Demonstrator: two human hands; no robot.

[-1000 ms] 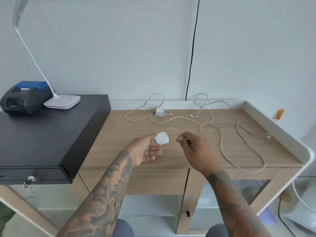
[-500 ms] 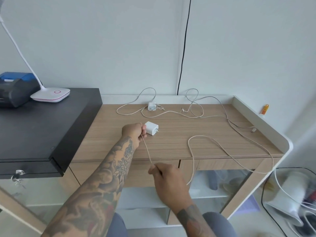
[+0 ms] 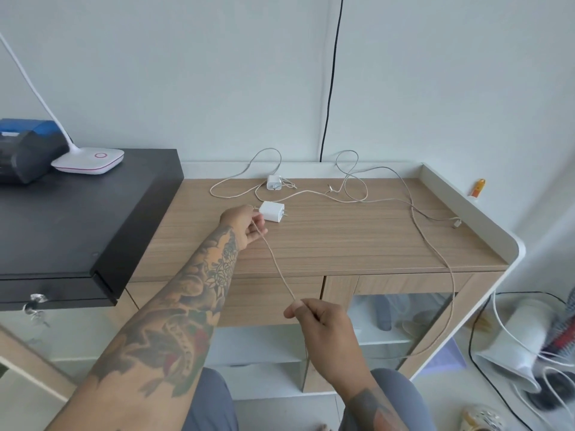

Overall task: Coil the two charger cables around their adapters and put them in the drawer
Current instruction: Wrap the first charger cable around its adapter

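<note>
My left hand (image 3: 245,225) holds a white adapter (image 3: 271,212) just above the wooden desk (image 3: 342,241), prongs pointing right. Its pale cable (image 3: 277,269) runs taut from that hand down to my right hand (image 3: 323,325), which pinches it in front of the desk edge. Beyond my right hand the cable hangs off the desk's right front and loops back up over the top. A second white adapter (image 3: 274,182) lies at the back of the desk with its own cable (image 3: 236,181) looped beside it. A closed drawer front (image 3: 264,300) sits under the desk top.
A black cabinet (image 3: 77,219) stands at the left with a white lamp base (image 3: 88,160) and a dark printer (image 3: 25,150). A black wire (image 3: 329,88) runs down the wall. A white raised rim (image 3: 466,209) edges the desk's right side; a fan and cords lie on the floor.
My right hand has slid along the cable, down and toward me off the desk, pulling it taut. My left hand with the adapter has stayed almost in place over the desk.
</note>
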